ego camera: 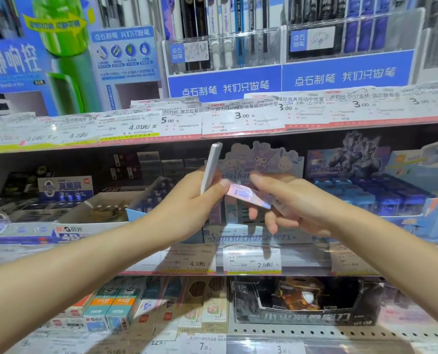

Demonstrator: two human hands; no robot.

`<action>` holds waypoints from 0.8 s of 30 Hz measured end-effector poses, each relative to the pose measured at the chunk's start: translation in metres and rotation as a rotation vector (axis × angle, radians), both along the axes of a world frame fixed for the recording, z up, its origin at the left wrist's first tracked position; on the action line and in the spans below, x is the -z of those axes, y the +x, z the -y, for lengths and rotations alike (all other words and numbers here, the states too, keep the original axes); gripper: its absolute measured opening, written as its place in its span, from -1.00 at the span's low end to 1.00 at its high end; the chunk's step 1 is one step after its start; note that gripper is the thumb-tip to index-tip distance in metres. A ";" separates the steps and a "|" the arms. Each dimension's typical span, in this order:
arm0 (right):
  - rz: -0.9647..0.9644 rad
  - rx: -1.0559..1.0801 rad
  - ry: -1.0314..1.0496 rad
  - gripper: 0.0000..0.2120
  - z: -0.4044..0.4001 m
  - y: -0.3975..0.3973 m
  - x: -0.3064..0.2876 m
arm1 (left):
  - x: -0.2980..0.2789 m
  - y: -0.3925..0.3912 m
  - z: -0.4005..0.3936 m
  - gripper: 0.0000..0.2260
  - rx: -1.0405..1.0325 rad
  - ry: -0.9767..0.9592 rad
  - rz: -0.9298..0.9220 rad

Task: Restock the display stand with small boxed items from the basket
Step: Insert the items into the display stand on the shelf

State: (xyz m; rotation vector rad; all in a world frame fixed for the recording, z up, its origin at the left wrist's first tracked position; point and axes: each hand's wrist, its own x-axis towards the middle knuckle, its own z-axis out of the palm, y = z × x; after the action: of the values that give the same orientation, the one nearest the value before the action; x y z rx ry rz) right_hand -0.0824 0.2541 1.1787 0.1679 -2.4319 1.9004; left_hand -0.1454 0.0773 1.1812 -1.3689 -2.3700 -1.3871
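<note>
- White and slim, 1 small box is held upright in the clenched grip of the left hand, in front of the middle shelf.
- A pink, pastel-printed box is pinched flat by the right hand, touching the left thumb.
- Both boxes are held just before the character-printed display stand; the right hand's lower fingers are loosely curled.

2 hands with small boxes before display stand.
</note>
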 end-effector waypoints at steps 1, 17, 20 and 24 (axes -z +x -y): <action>-0.037 0.031 0.029 -0.73 -0.002 0.001 0.002 | 0.001 -0.003 0.001 -0.72 -0.010 0.006 -0.004; -0.569 0.354 0.387 -0.78 -0.006 -0.012 -0.013 | -0.002 0.001 0.013 -0.82 -0.154 -0.311 -0.540; -0.575 0.396 0.678 -0.74 -0.013 -0.018 -0.012 | -0.005 0.002 0.016 -0.62 -0.259 -0.598 -0.643; -0.552 0.355 0.817 -0.78 -0.015 -0.026 -0.002 | -0.001 0.000 0.015 -0.46 -0.294 -0.763 -0.736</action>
State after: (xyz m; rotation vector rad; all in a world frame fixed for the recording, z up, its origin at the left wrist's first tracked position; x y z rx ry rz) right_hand -0.1085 0.2695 1.1811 0.2261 -2.4359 0.5454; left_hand -0.1455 0.0620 1.1823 -1.2383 -2.4320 0.1565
